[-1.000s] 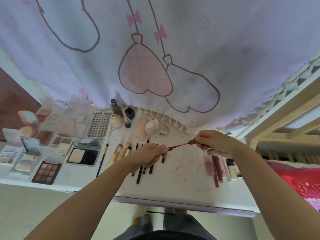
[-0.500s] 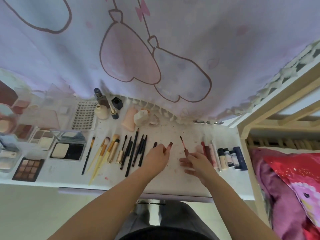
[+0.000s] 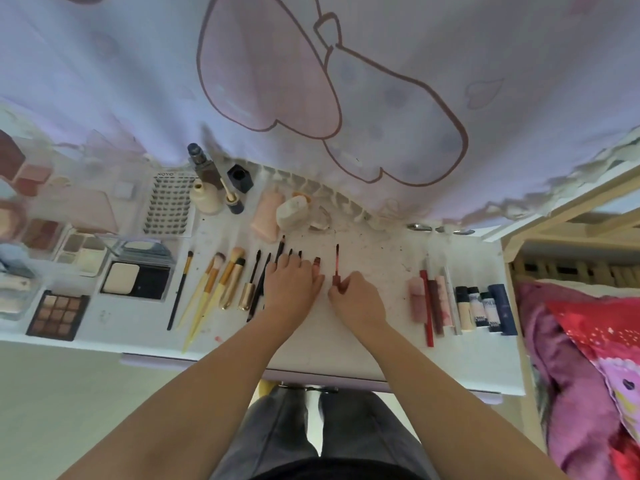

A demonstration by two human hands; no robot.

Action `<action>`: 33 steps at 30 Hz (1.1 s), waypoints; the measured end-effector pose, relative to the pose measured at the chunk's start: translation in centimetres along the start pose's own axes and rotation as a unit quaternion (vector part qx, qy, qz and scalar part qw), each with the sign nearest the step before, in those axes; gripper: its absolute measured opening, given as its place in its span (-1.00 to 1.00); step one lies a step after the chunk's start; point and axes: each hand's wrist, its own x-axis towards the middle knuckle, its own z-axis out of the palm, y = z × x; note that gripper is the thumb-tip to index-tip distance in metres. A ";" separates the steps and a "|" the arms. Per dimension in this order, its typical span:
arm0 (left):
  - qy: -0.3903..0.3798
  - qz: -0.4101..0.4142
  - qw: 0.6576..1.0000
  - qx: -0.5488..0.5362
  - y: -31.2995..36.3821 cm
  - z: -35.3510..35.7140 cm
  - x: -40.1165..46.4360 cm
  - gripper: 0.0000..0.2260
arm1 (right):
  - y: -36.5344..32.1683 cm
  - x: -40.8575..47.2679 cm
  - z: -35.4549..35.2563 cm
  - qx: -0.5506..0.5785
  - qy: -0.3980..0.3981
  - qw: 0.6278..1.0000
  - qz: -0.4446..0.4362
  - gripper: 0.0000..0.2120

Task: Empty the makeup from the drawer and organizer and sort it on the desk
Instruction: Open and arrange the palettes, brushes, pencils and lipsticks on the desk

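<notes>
The sorting step is in hand: both hands are setting the two halves of an opened lip gloss down on the white worktop (image 3: pixel 363 351), in the gap between the row of brushes and the row of tubes. The right hand (image 3: pixel 358 301) pinches the cap end of the gloss wand (image 3: pixel 336 268), fingers clamped on it, so the thin reddish stem points away from the person, lying on or just above the surface. The left hand (image 3: pixel 290 289) lies just beside the wand, fingers laid flat and together over the dark pencils there; the gloss tube (image 3: pixel 317 266), a small brown-red thing, shows at its fingertips, though whether it is gripped I cannot tell. Judging by the layout, the next move calls for letting go of the wand parallel to its neighbours, or closing it back into the tube. Beyond the wand, toward the bed, stand the lip tubes (image 3: pixel 434 299); on the other side lie the gold-handled brushes (image 3: pixel 221 282).
</notes>
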 end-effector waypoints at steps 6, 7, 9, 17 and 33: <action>0.027 0.019 0.999 -0.006 -1.1 0.0 -0.5 -0.64 | -1.4 0.5 2.0 -0.049 -0.005 0.999 0.002 -0.67; 0.029 0.020 0.999 -0.010 -1.2 0.0 -0.5 -0.65 | -1.5 0.5 2.0 -0.063 -0.005 0.998 0.000 -0.66; 0.030 0.024 0.999 -0.010 -1.4 0.0 -0.5 -0.65 | -1.6 0.3 2.1 -0.079 -0.004 0.997 -0.011 -0.66; 0.046 0.065 0.996 -0.039 0.1 -0.7 -0.2 -0.70 | 0.4 0.3 -2.3 -0.037 0.016 0.999 -0.022 -0.74; -0.090 0.061 0.990 -0.088 14.7 0.5 -1.0 -0.53 | 6.2 4.5 -10.7 -0.283 -0.024 0.956 -0.072 -0.73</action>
